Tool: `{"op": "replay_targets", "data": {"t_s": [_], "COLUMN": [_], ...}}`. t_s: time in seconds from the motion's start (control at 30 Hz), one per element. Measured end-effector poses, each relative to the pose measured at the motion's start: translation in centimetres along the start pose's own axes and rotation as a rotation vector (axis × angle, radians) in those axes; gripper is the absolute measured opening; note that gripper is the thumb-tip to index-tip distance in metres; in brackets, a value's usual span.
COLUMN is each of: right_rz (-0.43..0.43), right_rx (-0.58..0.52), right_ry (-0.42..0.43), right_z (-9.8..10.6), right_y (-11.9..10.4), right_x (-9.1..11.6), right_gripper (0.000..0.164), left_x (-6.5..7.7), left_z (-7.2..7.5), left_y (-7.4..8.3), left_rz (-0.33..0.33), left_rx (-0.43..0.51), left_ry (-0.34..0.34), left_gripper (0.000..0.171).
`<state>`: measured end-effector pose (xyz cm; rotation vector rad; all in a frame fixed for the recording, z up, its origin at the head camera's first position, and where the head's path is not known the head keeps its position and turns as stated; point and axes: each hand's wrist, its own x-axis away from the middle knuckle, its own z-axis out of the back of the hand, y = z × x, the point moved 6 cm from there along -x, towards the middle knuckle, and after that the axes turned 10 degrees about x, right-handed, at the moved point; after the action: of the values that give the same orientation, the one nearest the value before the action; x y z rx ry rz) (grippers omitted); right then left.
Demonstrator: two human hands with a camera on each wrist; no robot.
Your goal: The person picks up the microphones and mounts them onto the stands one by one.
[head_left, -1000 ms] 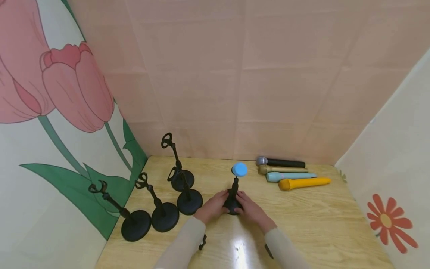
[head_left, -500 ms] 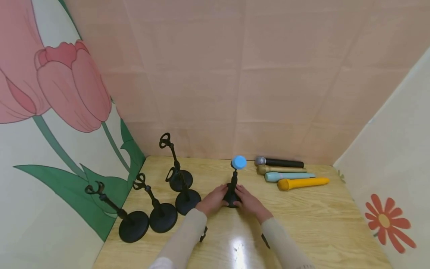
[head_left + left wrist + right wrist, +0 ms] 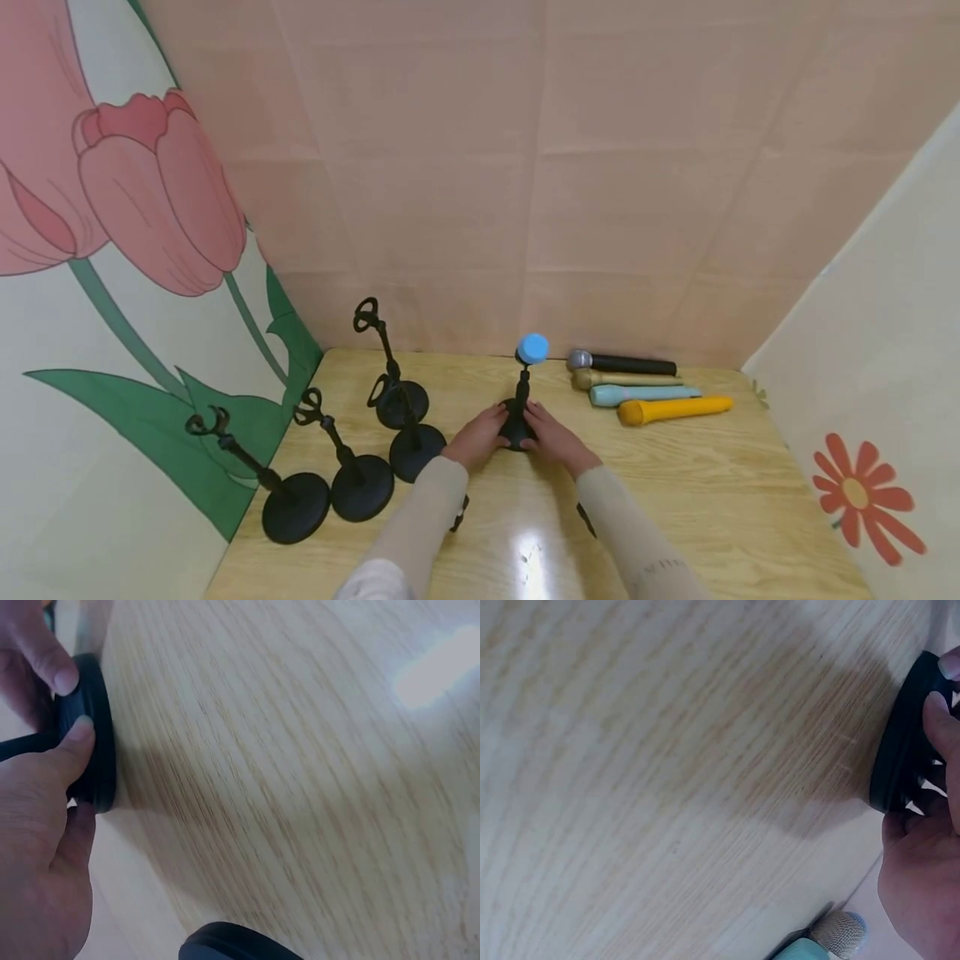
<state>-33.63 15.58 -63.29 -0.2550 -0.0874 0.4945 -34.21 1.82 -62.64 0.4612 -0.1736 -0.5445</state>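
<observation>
A black microphone stand (image 3: 522,390) stands upright on the table, with a light-blue round piece (image 3: 533,349) at its top. My left hand (image 3: 477,437) grips the left side of its round base, thumb over the rim and fingers around the far side. From the right, my right hand (image 3: 558,439) holds the same base in the same way. Up close in the left wrist view, the base (image 3: 103,750) lies at the tabletop between both thumbs. The right wrist view shows the base's edge (image 3: 900,742) under my right thumb.
Several black stands with open clips, such as the nearest one (image 3: 296,508), are grouped at left. Lying at the back right are a black microphone (image 3: 633,364), a gold one (image 3: 630,379), a light-blue one (image 3: 645,395) and a yellow one (image 3: 678,408). A pink wall rises behind.
Both hands have slid the stand with the blue top away from me, toward the back wall. The other stands and the microphones keep their places.
</observation>
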Motion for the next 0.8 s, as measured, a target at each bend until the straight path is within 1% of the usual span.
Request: {"op": "replay_targets", "data": {"t_s": [0.07,0.17,0.3,0.37,0.47,0.63,0.73,0.8], "right_rz": [-0.006,-0.016,-0.038,-0.055,-0.082,-0.132,-0.154,-0.169], "right_rx": [0.009,0.001,0.006,0.039,0.081,0.116,0.126,0.148], "right_ry": [-0.007,-0.004,0.002,-0.003,-0.005,0.0,0.007,0.007], "right_z": [0.0,0.2,0.3,0.2,0.0,-0.1,0.0,0.0], "right_y": [0.1,0.1,0.2,0.3,0.4,0.6,0.6,0.8], "right_x": [-0.3,-0.7,-1.1,-1.3,-1.5,-2.1,-2.3,-2.3], "right_gripper": [0.064,0.064,0.063,0.063,0.062,0.06,0.059,0.059], "left_x": [-0.2,-0.6,-1.3,-1.6,-2.0,-2.4,-2.6,-2.6], "left_z": [0.2,0.2,-0.2,-0.6,-0.8,-0.4,-0.3,-0.4], "left_y": [0.3,0.4,0.1,0.1,0.2,0.9,1.1,1.2], "left_rz": [-0.002,-0.007,-0.015,-0.017,-0.005,0.017,0.032,0.051], "left_rx": [-0.014,-0.059,-0.143,-0.173,-0.181,-0.197,-0.214,-0.203], "left_ry": [0.022,0.057,0.11,0.131,0.139,0.138,0.131,0.114], "left_gripper": [0.057,0.057,0.058,0.058,0.057,0.056,0.056,0.056]}}
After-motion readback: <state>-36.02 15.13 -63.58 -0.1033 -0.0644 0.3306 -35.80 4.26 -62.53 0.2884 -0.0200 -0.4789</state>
